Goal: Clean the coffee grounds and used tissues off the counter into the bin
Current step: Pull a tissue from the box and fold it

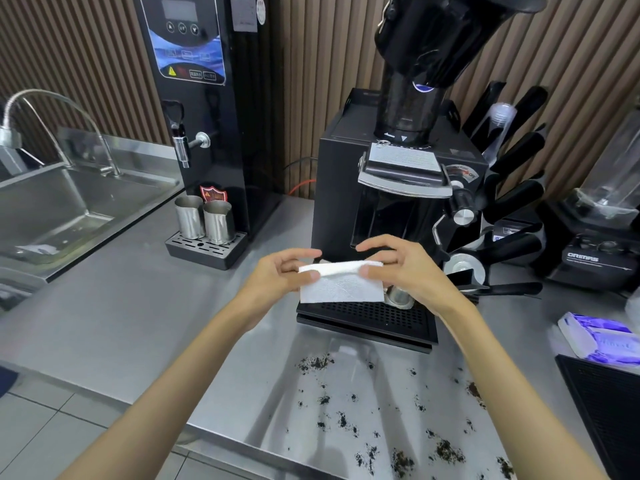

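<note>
**Over the grinder tray, a tissue folded between two hands**

Above a steel counter (145, 306), a person's left hand (277, 271) and right hand (405, 271) hold a white tissue (341, 284) in the air, each pinching one end of its folded top edge between thumb and fingers; the rest of the sheet hangs below the fingertips. Just behind the fingers stands a black coffee grinder (398, 188), and directly beneath them lies its perforated drip tray (367, 318), with a small metal cup (400, 295) partly hidden under the right palm. Nearer the person than the fingers, dark coffee grounds (381, 427) lie scattered across the counter's front edge. Off to the left of the fingers, two steel pitchers (204, 220) sit under a water boiler (204, 98), beside a sink (62, 209). To the right rests a tissue pack (595, 341).
</note>
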